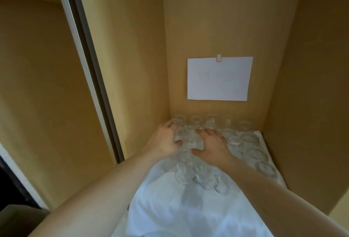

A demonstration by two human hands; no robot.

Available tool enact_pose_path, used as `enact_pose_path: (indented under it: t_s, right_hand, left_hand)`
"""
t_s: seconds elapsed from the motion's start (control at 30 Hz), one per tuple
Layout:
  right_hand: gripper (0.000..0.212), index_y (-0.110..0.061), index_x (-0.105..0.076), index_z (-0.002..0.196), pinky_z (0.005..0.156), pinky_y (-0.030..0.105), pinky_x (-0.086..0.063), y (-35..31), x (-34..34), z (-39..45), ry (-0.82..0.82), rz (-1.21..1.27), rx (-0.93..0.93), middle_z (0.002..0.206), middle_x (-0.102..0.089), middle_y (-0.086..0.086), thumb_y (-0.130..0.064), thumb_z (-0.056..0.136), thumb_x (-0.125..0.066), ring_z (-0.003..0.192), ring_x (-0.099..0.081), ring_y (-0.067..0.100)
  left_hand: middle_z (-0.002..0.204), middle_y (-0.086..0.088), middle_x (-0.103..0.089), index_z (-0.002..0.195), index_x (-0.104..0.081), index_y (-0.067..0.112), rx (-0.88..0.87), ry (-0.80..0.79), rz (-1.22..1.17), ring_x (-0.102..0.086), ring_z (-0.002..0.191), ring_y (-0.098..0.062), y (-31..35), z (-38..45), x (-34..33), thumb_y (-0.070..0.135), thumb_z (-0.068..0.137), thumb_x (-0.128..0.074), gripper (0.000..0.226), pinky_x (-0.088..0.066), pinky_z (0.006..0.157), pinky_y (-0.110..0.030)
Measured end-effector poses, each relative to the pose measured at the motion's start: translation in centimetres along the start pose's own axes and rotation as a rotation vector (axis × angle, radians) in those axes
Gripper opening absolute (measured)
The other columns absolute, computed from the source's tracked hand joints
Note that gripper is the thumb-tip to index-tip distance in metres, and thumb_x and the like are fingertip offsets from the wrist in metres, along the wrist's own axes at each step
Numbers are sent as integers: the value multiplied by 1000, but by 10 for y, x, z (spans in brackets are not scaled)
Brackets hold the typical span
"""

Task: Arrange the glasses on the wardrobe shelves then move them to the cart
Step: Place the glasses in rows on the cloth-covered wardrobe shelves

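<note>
Glasses (198, 178), clear tumblers, are packed close on a white cloth (170, 208) laid over the wardrobe shelf (272, 163); nearest ones sit approx. mid-cloth, w/ more rows running back to the rear panel. Just beyond the near cluster, one glass (188, 140) is clasped between both hands: left hand (164, 140) is curled on its left side, right hand (211, 144) w/ thumb and fingers wrapped on its right. Further back, a white paper sheet (219, 79) is clipped to the back wall. Step judged: arranging on shelf, cart move not yet begun. Next move calls for a gentle set-down w/o knocking neighbours.
</note>
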State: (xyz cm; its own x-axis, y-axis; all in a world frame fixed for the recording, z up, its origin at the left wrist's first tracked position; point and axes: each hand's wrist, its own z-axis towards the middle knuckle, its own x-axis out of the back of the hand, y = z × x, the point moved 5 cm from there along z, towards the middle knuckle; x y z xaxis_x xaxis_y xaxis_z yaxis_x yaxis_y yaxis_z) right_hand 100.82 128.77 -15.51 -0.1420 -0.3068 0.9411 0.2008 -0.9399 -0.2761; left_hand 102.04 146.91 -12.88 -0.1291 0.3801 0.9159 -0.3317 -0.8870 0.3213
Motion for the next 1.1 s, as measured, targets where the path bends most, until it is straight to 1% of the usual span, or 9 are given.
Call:
enact_pose_path:
  t_s: [0.13, 0.27, 0.37, 0.5, 0.63, 0.7, 0.77, 0.9, 1.1]
  right_hand:
    - [82, -31, -34, 154, 115, 43, -34, -8, 4, 21, 6, -11, -61, 154, -42, 3, -63, 85, -65, 143, -36, 29]
    - [83, -30, -34, 154, 114, 45, -36, -8, 6, 41, 8, -26, -138, 154, -43, 4, -62, 85, -67, 142, -38, 30]
    - [84, -31, -35, 153, 113, 45, -37, -4, 3, 50, 12, -29, -188, 154, -43, 4, -60, 83, -70, 141, -39, 30]
    - [82, -29, -37, 151, 111, 45, -39, 6, -3, 68, -16, -30, -237, 152, -45, 7, -58, 82, -71, 139, -41, 32]
    - [82, -30, -37, 151, 110, 45, -38, 19, -1, 100, -39, -56, -245, 150, -44, 8, -56, 81, -72, 138, -39, 34]
    - [79, -29, -41, 148, 107, 45, -42, 27, 0, 120, -41, -64, -227, 144, -48, 9, -56, 80, -71, 134, -43, 35]
    - [74, -28, -48, 144, 103, 44, -45, 34, -2, 143, -61, -81, -201, 135, -52, 10, -55, 79, -72, 128, -49, 35]
    - [79, -25, -44, 147, 99, 44, -46, 48, -17, 185, -113, -99, -155, 137, -51, 11, -55, 80, -72, 126, -49, 35]
    - [78, -24, -47, 145, 98, 47, -43, 65, -51, 231, -153, -75, -94, 135, -52, 12, -56, 78, -71, 126, -49, 37]
  left_hand:
    - [145, -3, -49, 148, -47, 22, -14, -11, 0, -49, 131, -29, -6, 26, 5, 43, 90, -67, 65, -46, 105, -41]
    - [138, -8, -54, 136, -56, 15, 23, -12, -41, -50, 130, -33, -7, 54, 3, 40, 90, -66, 53, -45, 106, -43]
    - [139, -13, -54, 136, -55, 10, -12, -41, -67, -49, 131, -35, -5, 71, -7, 36, 91, -67, 53, -43, 108, -42]
    - [139, -11, -58, 136, -59, 16, -13, -92, -134, -52, 132, -32, -5, 97, -19, 37, 88, -69, 53, -45, 107, -41]
    - [126, -5, -66, 120, -67, 22, 34, -124, -206, -59, 120, -29, -9, 124, -29, 53, 77, -62, 54, -51, 100, -40]
    - [122, -8, -64, 116, -64, 18, 96, -131, -168, -59, 115, -30, -16, 144, -34, 44, 82, -66, 43, -52, 97, -41]
    - [128, -10, -59, 123, -59, 16, 158, -149, -116, -56, 119, -31, -24, 164, -40, 33, 86, -67, 41, -51, 99, -41]
    - [143, -14, -51, 143, -50, 11, 211, -157, -147, -50, 130, -33, -42, 193, -54, 33, 89, -70, 62, -46, 106, -42]
    - [140, -12, -56, 141, -53, 14, 328, -191, -195, -54, 126, -31, -71, 225, -79, 29, 84, -76, 64, -51, 100, -40]
